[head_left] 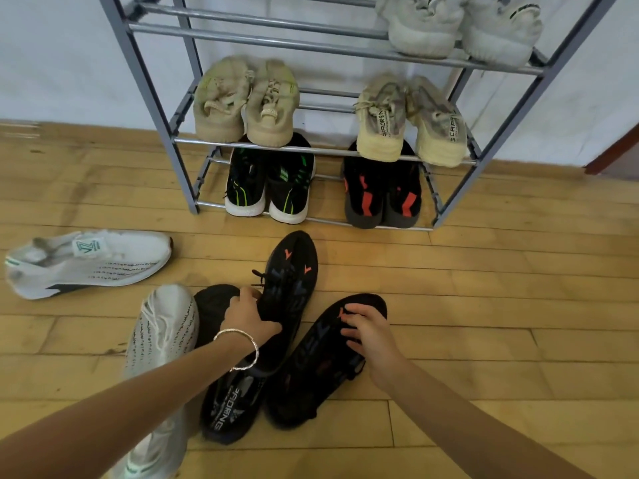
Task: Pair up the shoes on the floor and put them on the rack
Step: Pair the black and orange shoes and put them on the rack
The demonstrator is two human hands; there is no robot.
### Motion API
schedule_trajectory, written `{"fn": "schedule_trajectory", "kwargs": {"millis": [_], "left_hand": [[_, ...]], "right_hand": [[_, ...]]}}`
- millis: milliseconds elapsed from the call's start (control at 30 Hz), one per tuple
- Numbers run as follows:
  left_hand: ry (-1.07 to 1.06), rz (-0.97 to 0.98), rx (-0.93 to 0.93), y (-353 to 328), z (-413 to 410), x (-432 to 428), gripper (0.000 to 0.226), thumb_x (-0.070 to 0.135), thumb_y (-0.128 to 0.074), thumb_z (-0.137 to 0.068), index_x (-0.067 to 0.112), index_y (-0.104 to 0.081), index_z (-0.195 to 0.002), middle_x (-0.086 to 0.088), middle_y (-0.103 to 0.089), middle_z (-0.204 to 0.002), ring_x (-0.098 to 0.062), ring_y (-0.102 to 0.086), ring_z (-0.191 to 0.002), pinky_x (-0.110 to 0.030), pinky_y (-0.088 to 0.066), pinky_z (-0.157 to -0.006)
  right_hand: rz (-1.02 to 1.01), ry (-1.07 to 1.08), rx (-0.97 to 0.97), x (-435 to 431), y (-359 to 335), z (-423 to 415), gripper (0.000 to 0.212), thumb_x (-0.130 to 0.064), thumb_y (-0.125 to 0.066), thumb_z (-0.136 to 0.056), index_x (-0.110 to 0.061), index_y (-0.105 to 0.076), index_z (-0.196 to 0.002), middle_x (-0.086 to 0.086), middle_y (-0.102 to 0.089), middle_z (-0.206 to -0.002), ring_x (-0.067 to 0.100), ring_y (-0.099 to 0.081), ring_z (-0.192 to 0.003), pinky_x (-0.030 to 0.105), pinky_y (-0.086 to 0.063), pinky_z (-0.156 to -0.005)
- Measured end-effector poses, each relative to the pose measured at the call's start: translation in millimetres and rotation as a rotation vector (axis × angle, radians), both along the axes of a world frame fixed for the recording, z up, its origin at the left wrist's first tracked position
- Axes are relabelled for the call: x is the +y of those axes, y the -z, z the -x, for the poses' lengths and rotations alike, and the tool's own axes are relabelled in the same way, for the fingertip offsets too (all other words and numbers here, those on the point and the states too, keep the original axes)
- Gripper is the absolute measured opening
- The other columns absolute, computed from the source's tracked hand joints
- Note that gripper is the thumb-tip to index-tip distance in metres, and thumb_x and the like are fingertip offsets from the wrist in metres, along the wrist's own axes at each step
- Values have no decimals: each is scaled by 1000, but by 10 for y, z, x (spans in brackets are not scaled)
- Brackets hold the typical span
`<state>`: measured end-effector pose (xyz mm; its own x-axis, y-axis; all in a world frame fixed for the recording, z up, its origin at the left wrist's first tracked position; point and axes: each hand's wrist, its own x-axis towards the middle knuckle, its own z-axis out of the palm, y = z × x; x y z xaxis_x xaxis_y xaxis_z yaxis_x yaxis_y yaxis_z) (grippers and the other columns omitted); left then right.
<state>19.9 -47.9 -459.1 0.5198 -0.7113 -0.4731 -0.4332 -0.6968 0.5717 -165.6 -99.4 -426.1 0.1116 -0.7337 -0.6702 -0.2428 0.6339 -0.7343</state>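
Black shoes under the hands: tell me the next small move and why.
Probably close both hands and lift the pair together. The left hand is on the left black shoe, the right hand on the right black shoe, and both shoes lie side by side on the floor. The rack's top shelf has bare bars at its left.

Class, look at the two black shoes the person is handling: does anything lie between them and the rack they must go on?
Nothing visible does. The left hand and right hand already rest on the black shoes, and bare floor runs to the rack. The two lower shelves are full; the top shelf has room on its left.
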Motion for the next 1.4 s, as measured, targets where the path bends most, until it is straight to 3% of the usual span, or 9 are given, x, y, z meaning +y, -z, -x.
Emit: {"fn": "schedule_trajectory", "kwargs": {"millis": [133,267,400,567,700,833,967,1100,1400], "left_hand": [[-59,197,385,-103,27,-72,68,-4,-74,-68,23,-33,-115,-7,-54,-89,-18,-56,-77,-40,-50,-87],[-73,295,674,-269,152,-96,67,-2,-76,-64,22,-41,-116,-5,-59,-96,-16,-59,-89,-29,-50,-78],[69,282,703,-404,359,-173,65,14,-76,-51,32,-48,-107,1,-61,-99,-15,-61,-95,-32,-48,-88],[258,195,676,-411,504,-242,88,34,-82,-40,37,-45,-120,0,-60,-106,-18,-63,-101,-38,-50,-94],[388,-9,729,-430,537,-304,98,58,-68,-58,27,-29,-142,3,-48,-132,-16,-47,-123,-31,-38,-104],[399,-243,449,-179,506,-353,79,47,-55,-85,17,-17,-148,-6,-30,-152,-24,-32,-138,-36,-27,-113],[558,-368,21,48,671,-222,81,44,-63,-79,11,-23,-142,-13,-46,-136,-31,-49,-122,-37,-44,-99],[610,-372,-297,129,777,-150,79,50,-63,-76,10,-29,-135,-14,-43,-135,-33,-44,-125,-41,-41,-97],[434,-312,-114,188,875,-87,72,46,-75,-65,14,-47,-124,-11,-43,-130,-29,-47,-119,-39,-42,-101]], "right_hand": [[-41,-82,-32,37,-55,-89,24,-16,-54,-92,-19,-60,-115,4,-61,-112,15,-60,-96,29,-51,-85],[-159,-75,-270,-20,-133,-75,39,-40,-61,-87,-20,-57,-120,2,-63,-119,20,-60,-109,36,-51,-94],[-149,98,-380,-63,-117,68,38,-32,-61,-89,-16,-58,-123,6,-66,-121,23,-62,-110,35,-54,-85],[-131,162,-447,-48,-102,372,32,-22,-56,-93,-17,-58,-124,7,-66,-119,22,-62,-103,31,-52,-78],[-96,201,-430,21,-72,778,31,-18,-56,-92,-16,-59,-122,9,-66,-119,26,-60,-106,33,-50,-77],[-124,234,-348,194,15,1224,35,-19,-57,-90,-15,-58,-125,11,-66,-120,28,-59,-110,35,-49,-79],[-203,277,-244,361,100,1441,33,-19,-60,-89,-15,-58,-121,11,-65,-118,29,-58,-108,36,-49,-76],[-265,295,-195,481,165,1450,23,-19,-61,-89,-17,-60,-112,9,-64,-115,26,-58,-104,35,-49,-73],[-295,333,-180,528,276,1322,24,-18,-61,-90,-17,-58,-113,7,-65,-110,25,-59,-100,43,-43,-96]]}}
